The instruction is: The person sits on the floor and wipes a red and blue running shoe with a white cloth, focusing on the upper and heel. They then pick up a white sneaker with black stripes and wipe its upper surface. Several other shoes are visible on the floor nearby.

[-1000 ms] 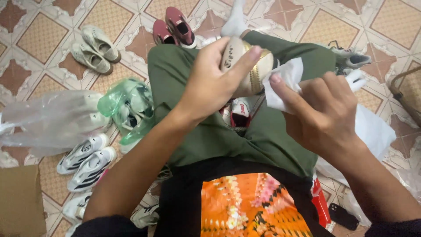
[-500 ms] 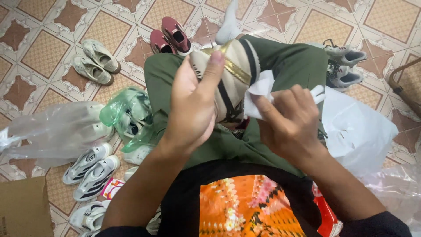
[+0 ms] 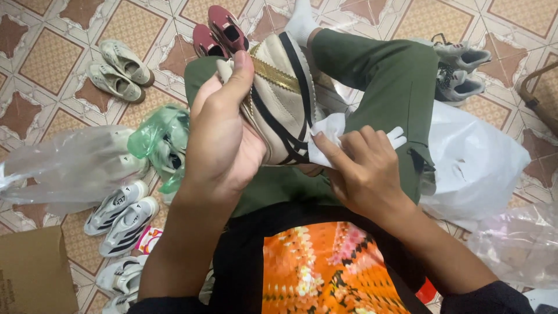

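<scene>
Left hand wrapped around cream sneaker, held over lap; right hand pinching white wipe against its sole edge.

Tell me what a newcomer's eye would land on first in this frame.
First, the beige shoe with black stripes and a gold band, gripped mid-frame by the left hand over the green trousers. Beside it, the right hand presses a white wipe against the shoe's side. Around the lap, pairs of shoes lie on the patterned tile floor, some in plastic bags.
</scene>
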